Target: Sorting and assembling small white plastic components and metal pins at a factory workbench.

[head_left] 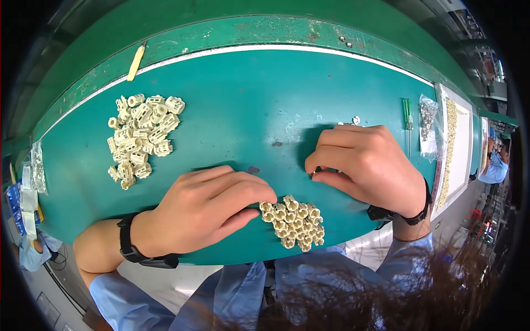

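Note:
Several cream plastic parts (298, 226) stand packed in a tight cluster near the table's front edge, their notched open ends facing up. My left hand (212, 204) reaches in from the left, with thumb and forefinger closing at the cluster's upper left corner on one cream plastic part (266, 208). To the right of the cluster, my right hand (359, 165) is held low over the table, thumb and forefinger pinched together. A small dark bit shows at those fingertips, too little to name. Just beyond the right knuckles lie a few small shiny metal pieces (356, 119), partly hidden by the hand.
A loose heap of cream plastic parts (143, 129) lies at the left on the green table (232, 121). A green-handled screwdriver (407, 113), a clear bag of metal pieces (428, 124) and a white tray (455, 149) are at right. A yellowish stick (136, 63) rests on the back ledge.

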The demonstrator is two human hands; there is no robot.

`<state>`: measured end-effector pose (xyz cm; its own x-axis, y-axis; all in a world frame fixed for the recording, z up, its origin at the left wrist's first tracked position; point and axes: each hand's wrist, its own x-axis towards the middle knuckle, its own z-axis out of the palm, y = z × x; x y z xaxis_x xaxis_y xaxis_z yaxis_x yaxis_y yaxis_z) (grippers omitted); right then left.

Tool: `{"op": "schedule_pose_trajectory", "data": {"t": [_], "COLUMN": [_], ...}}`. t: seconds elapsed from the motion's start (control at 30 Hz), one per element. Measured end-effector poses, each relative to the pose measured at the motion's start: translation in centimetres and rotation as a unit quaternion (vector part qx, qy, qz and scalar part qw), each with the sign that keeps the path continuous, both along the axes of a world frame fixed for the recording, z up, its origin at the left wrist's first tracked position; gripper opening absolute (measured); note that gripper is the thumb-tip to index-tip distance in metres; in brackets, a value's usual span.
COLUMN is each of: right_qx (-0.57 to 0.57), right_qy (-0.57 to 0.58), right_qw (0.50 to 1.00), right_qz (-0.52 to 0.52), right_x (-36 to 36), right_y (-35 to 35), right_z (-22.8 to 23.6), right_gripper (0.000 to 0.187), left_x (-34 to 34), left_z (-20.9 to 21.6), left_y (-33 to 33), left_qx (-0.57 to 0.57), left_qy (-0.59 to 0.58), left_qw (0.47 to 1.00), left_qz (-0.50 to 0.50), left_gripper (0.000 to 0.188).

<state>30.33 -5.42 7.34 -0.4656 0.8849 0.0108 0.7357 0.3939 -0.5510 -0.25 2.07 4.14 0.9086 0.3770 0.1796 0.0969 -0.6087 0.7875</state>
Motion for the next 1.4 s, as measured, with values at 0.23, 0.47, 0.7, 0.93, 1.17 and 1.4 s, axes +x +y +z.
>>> {"op": "schedule_pose_trajectory", "data": {"t": [0.23, 0.47, 0.7, 0.93, 1.17, 1.4], "right_qx": [-0.028, -0.045, -0.03, -0.168, -0.168, -0.105], "right_qy": [0.012, 0.105, 0.147, 0.242, 0.195, 0.139], "right_qw": [1.0, 0.993, 0.987, 0.954, 0.964, 0.977], "right_qz": [-0.005, -0.014, -0.052, -0.047, -0.07, -0.122], "right_x": [1.6, 3.6, 2.3, 1.6, 0.4, -0.6], "right_y": [-0.7, -1.6, -0.9, -0.1, 0.0, -0.7], "right_z": [2.6, 3.0, 1.3, 0.9, 0.0, -0.2], "right_gripper": [0.02, 0.017, 0.01, 0.02, 0.023, 0.027], "left_x": [-1.6, -0.5, -0.8, -2.0, -2.4, -0.6], "left_z": [9.6, 10.8, 8.4, 7.4, 6.5, 3.5], "left_y": [2.6, 1.3, 2.4, 2.6, 2.9, 1.0], "left_qx": [0.222, 0.312, 0.319, 0.328, 0.303, 0.109], "left_qy": [0.21, 0.305, 0.256, 0.25, 0.232, 0.107], "left_qw": [0.948, 0.883, 0.896, 0.895, 0.912, 0.985], "left_qz": [0.083, 0.177, 0.173, 0.172, 0.154, 0.075], "left_gripper": [0.041, 0.043, 0.034, 0.03, 0.031, 0.031]}}
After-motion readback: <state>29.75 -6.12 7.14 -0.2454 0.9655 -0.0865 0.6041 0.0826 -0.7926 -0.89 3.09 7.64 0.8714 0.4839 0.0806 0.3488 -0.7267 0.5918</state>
